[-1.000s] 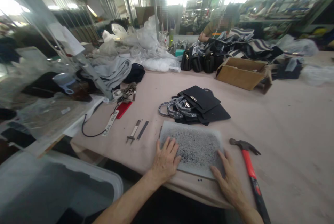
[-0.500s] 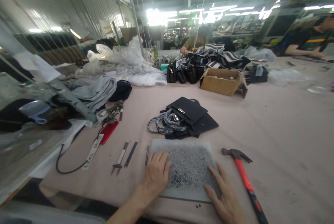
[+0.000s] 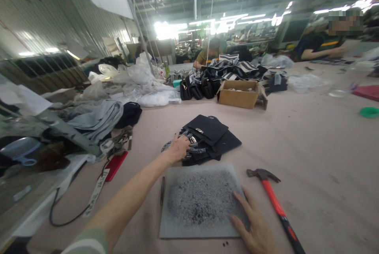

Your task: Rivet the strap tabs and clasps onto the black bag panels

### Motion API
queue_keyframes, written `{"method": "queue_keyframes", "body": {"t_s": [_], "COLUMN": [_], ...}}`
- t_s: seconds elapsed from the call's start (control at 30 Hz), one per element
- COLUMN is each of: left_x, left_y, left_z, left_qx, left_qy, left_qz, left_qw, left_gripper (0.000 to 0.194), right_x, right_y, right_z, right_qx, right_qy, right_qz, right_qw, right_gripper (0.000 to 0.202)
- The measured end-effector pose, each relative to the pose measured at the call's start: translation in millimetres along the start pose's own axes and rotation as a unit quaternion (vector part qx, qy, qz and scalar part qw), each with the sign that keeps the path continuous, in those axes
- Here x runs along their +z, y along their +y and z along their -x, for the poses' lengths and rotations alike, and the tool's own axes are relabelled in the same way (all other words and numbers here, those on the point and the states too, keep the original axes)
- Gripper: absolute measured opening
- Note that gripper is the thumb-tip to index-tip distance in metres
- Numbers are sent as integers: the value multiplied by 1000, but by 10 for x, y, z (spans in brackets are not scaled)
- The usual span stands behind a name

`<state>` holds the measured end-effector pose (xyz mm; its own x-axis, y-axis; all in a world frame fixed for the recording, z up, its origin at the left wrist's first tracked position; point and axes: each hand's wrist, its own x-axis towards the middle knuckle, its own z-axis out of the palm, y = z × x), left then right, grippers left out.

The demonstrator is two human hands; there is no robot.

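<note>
My left hand (image 3: pixel 178 147) reaches over the wrapped handles on the left side of a stack of black bag panels (image 3: pixel 210 129). Its fingers bend down onto the handles, and what they pinch is hidden. My right hand (image 3: pixel 254 222) lies with fingers spread at the right edge of a grey, pitted board (image 3: pixel 204 202). A claw hammer (image 3: pixel 275 202) with a red and black handle lies to the right of that hand. Along the board's left edge is a thin metal tool (image 3: pixel 162 191). Two small dark bits sit below the board.
Farther back are an open cardboard box (image 3: pixel 237 98), black bags (image 3: pixel 197 88) and striped pieces. Clear plastic (image 3: pixel 142 84), folded grey cloth (image 3: pixel 97 118) and a red item (image 3: pixel 116 166) are at the left. Two people sit across the table. A green dish (image 3: pixel 369 112) is far right.
My left hand has left the board and moved forward to the handles on the black panels. The right hand stays by the board's right edge. The view has shifted.
</note>
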<state>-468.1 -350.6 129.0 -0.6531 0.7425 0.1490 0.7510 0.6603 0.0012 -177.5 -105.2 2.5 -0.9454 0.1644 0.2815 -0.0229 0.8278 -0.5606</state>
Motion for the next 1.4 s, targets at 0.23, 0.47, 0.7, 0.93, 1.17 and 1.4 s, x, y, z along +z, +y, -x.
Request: {"method": "queue_keyframes", "body": {"t_s": [0.23, 0.47, 0.7, 0.93, 1.17, 1.4], "left_x": [-674, -165, 277, 251, 363, 437], "left_y": [450, 1799, 2059, 1900, 2039, 2042], "left_z": [467, 1972, 2360, 2308, 2437, 2403], "left_qx": [69, 106, 110, 173, 176, 169], "left_qy": [58, 22, 83, 74, 52, 78], "left_qz": [23, 163, 199, 194, 191, 225], "left_qw": [996, 981, 970, 963, 964, 956], "left_gripper": [18, 7, 6, 16, 17, 21], "right_x": [-73, -90, -112, -169, -38, 270], "right_y": [-101, -159, -182, -366, -1063, -1584], "right_z": [-57, -102, -126, -288, -458, -625], "right_qx": [3, -1, 10, -4, -153, -221], "right_qy": [-18, -23, -33, -5, -57, -197], "right_qz": [-25, -44, -59, -1, 44, 71], "right_qw": [1000, 999, 998, 1000, 986, 953], "right_gripper": [57, 58, 57, 53, 43, 47]}}
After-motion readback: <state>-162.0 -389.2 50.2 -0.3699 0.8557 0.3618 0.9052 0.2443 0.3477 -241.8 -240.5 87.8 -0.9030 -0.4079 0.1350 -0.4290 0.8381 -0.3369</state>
